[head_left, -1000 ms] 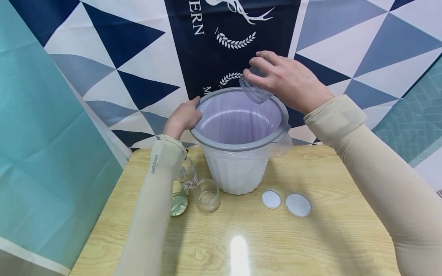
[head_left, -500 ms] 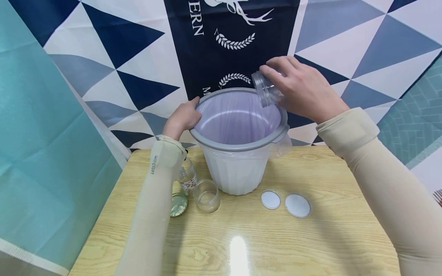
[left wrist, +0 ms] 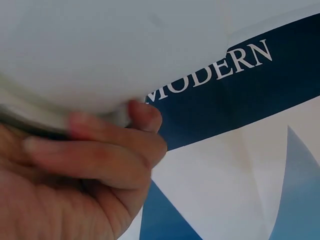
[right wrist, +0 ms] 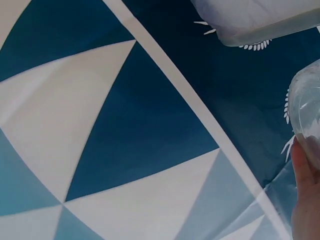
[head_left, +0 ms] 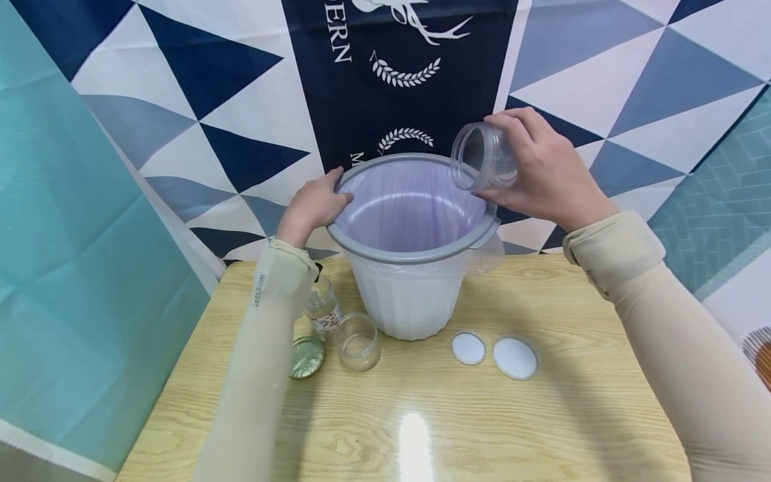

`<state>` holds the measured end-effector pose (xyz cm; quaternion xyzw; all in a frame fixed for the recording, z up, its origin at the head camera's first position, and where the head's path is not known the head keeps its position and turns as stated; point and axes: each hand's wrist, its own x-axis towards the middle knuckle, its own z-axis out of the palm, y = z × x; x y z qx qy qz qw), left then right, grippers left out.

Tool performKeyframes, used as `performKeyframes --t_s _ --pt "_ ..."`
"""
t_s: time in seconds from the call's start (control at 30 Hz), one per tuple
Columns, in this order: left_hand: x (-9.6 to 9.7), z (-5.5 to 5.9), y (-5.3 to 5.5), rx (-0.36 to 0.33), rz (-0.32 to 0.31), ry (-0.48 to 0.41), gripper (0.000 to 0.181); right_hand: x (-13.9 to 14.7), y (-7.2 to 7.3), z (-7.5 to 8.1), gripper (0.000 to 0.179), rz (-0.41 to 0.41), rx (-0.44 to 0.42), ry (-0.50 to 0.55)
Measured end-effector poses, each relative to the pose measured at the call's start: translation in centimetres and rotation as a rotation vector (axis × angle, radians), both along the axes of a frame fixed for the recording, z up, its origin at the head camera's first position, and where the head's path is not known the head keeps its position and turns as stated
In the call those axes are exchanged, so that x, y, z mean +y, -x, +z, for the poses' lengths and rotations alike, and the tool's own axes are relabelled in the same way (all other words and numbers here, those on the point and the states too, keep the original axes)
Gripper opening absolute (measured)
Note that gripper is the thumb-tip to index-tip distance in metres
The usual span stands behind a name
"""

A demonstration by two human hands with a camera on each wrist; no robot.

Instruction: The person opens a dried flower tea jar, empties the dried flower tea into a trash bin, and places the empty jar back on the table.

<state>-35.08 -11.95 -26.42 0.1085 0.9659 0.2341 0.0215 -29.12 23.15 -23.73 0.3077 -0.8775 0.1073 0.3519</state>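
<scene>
A white trash bin (head_left: 409, 301) with a grey rim and a thin translucent liner stands at the back of the table. My left hand (head_left: 314, 206) grips the rim on its left side; in the left wrist view its fingers (left wrist: 95, 160) curl against the bin's edge. Over the right part of the rim, my right hand (head_left: 545, 171) holds a clear plastic jar (head_left: 502, 164) on its side, its mouth facing left. No contents show in that jar. The right wrist view catches only part of the jar (right wrist: 306, 100) and a few fingers.
Left of the bin's foot stand a clear labelled jar (head_left: 325, 311), an open clear jar (head_left: 358, 343) and a greenish lid (head_left: 307, 357), partly near my left sleeve. Two white round lids (head_left: 468, 348) lie to the right. A patterned cloth (head_left: 253, 67) hangs behind the bin.
My right hand has moved right and slightly down, turning the jar from mouth-down over the bin to lying sideways. My left hand stays at the rim.
</scene>
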Motion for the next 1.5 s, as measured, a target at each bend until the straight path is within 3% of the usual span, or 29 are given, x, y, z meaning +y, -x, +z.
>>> performKeyframes --t_s 0.13,0.27,0.33,0.4,0.53,0.7,0.83,0.97,1.17,1.5 --pt "-0.3 0.5 -0.6 0.106 0.047 0.027 0.072 0.5 -0.4 -0.4 0.102 -0.001 -0.041 0.089" --pt "0.6 1.2 -2.0 0.374 0.054 -0.01 0.065 1.0 -0.5 -0.7 0.102 -0.004 -0.049 0.184" --pt "1.9 1.6 -3.2 0.532 -0.005 -0.049 0.061 1.3 -0.6 -0.9 0.104 0.001 -0.039 0.229" --pt "3.8 1.9 -4.8 0.672 -0.102 -0.059 0.059 1.5 -0.7 -1.0 0.106 0.003 -0.03 0.268" --pt "8.4 1.9 -8.9 0.798 -0.309 0.023 0.065 1.9 -1.0 -1.3 0.108 0.023 0.013 0.305" --pt "12.5 0.8 -12.6 0.864 -0.477 0.195 0.069 2.7 -1.7 -1.6 0.102 0.081 0.072 0.296" --pt "14.2 -0.3 -13.9 0.916 -0.517 0.273 0.073 3.2 -2.2 -2.1 0.097 0.12 0.062 0.331" --pt "15.1 -1.3 -14.0 0.942 -0.512 0.282 0.076 3.7 -2.5 -2.7 0.094 0.131 0.035 0.36" --pt "16.1 -2.2 -14.0 0.91 -0.502 0.319 0.079 4.5 -2.7 -3.9 0.095 0.117 0.01 0.397" --pt "18.3 -4.0 -14.1 0.857 -0.512 0.366 0.079 5.7 -3.4 -6.4 0.099 -0.017 -0.055 0.489"
